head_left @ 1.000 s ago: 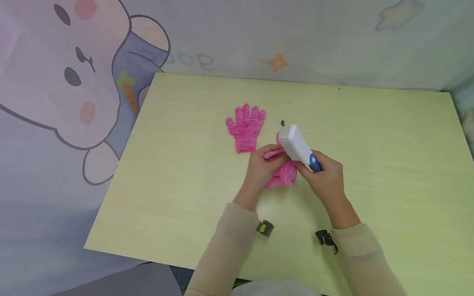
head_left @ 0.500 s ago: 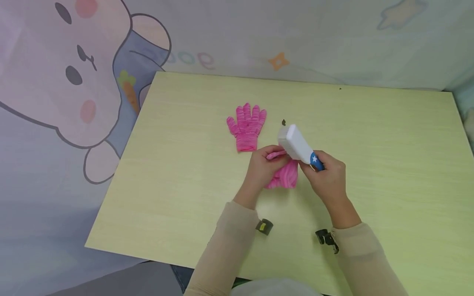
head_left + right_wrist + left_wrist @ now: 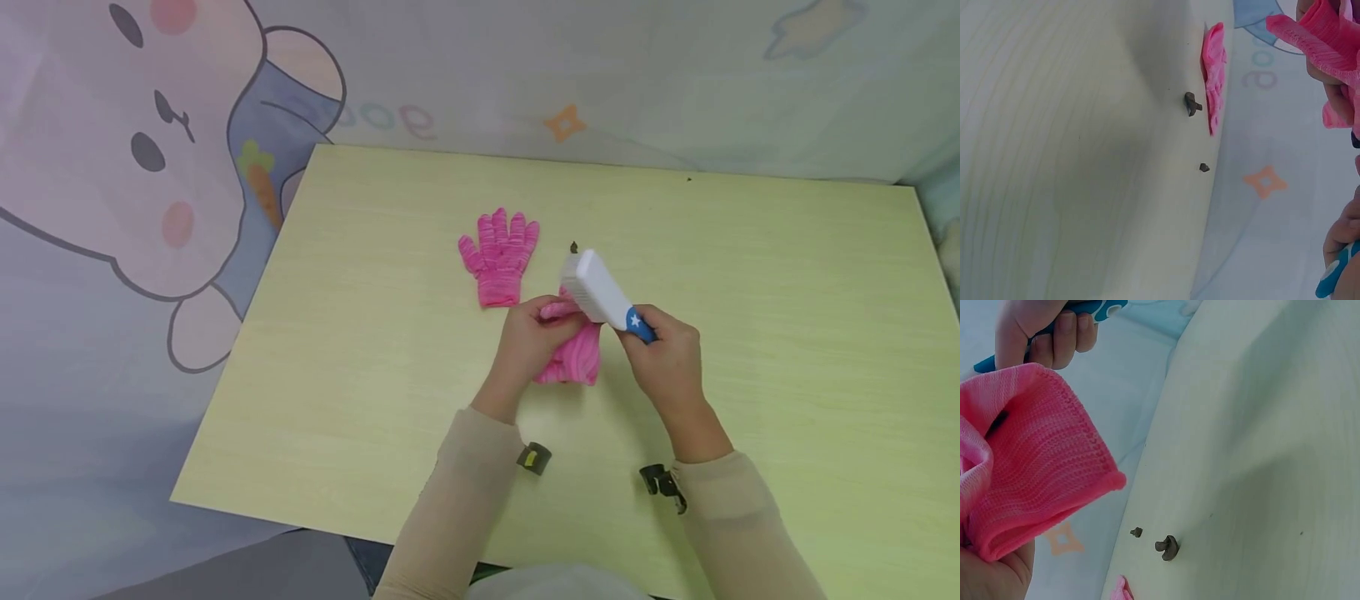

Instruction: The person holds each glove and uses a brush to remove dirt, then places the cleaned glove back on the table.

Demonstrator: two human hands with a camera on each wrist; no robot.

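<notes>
My left hand (image 3: 528, 340) pinches a pink knitted glove (image 3: 579, 357) above the table, its open cuff facing the left wrist view (image 3: 1054, 450). My right hand (image 3: 666, 354) grips the blue handle of a white brush (image 3: 603, 290). The brush's pale bristles face left, over the upper part of the held glove; whether they touch it is hard to tell. Just beyond the left hand, a second pink glove (image 3: 498, 258) lies flat on the table with its fingers spread and pointing away.
A small dark brown lump (image 3: 573, 247) rests on the pale wooden table (image 3: 360, 333) beyond the brush. The left wrist view shows a smaller dark crumb (image 3: 1137, 532) near it. A cartoon-printed cloth (image 3: 480, 83) hangs behind the table's far edge.
My right thumb has drawn slightly away from the held glove, whose lower part hangs a little straighter. The brush head shifts only slightly. The glove on the table stays put.
</notes>
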